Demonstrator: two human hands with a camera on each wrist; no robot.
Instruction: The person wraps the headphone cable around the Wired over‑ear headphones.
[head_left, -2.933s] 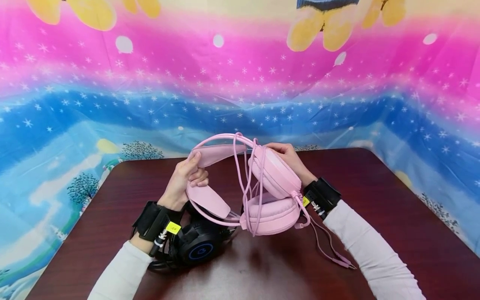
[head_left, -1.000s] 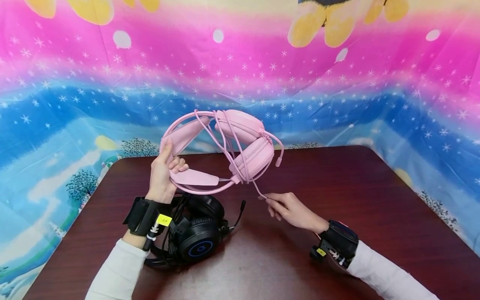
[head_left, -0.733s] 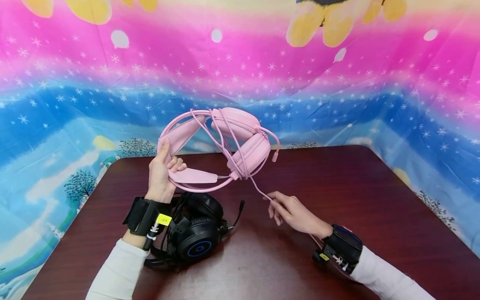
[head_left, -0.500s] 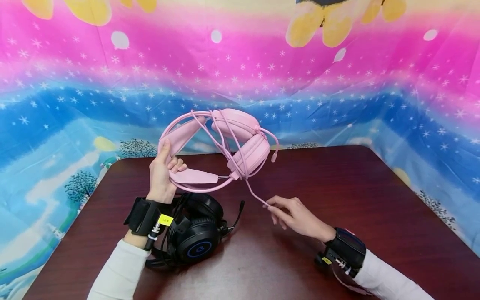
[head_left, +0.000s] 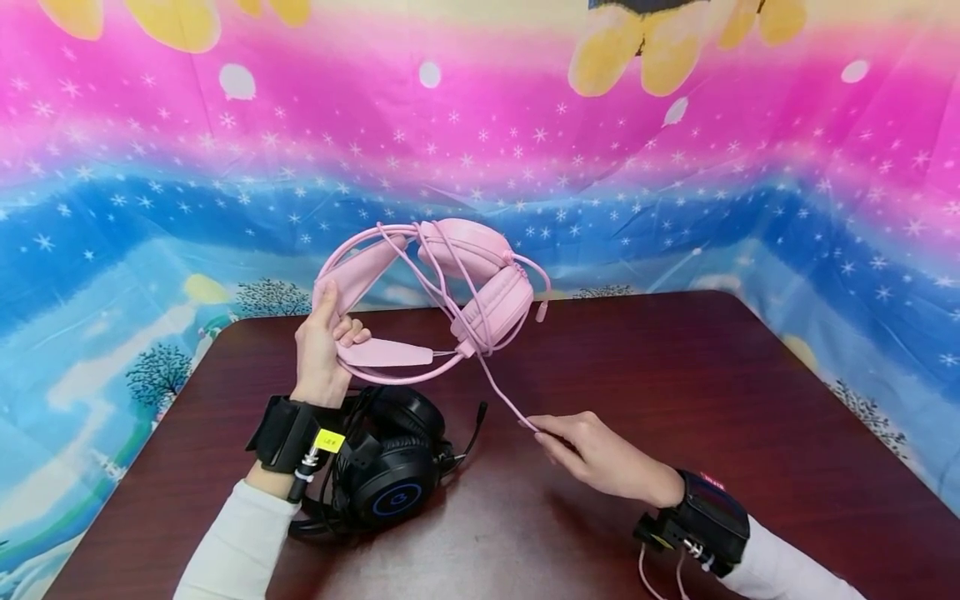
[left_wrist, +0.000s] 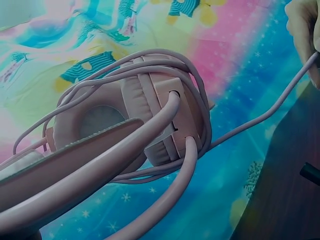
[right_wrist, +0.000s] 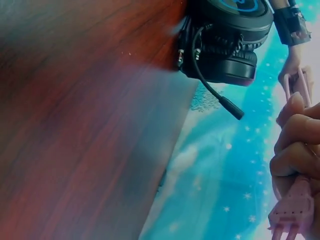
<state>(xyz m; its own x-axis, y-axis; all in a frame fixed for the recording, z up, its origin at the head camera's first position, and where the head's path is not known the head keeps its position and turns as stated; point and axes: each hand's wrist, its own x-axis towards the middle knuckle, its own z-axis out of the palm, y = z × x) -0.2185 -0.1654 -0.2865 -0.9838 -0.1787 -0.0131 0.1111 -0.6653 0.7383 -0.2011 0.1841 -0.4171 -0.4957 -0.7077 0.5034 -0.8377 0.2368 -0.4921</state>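
My left hand (head_left: 324, 346) grips the headband of a pink headset (head_left: 480, 287) and holds it up above the table's far left part. Its pink cable (head_left: 504, 400) is wound in loops around the ear cups (left_wrist: 150, 115). One strand runs down and right to my right hand (head_left: 592, 454), which pinches it just above the table (head_left: 675, 375). In the right wrist view the curled fingers (right_wrist: 297, 150) hold the cable and a pink splitter piece (right_wrist: 295, 207).
A black headset (head_left: 390, 475) with a blue ring and a boom microphone (right_wrist: 220, 102) lies on the dark red table under my left wrist. A bright pink and blue starry cloth (head_left: 675, 167) hangs behind and around the table.
My right hand left the ear cup, took the cable and has drawn it down and toward me. My left hand lifted the pink headset higher and holds it steady.
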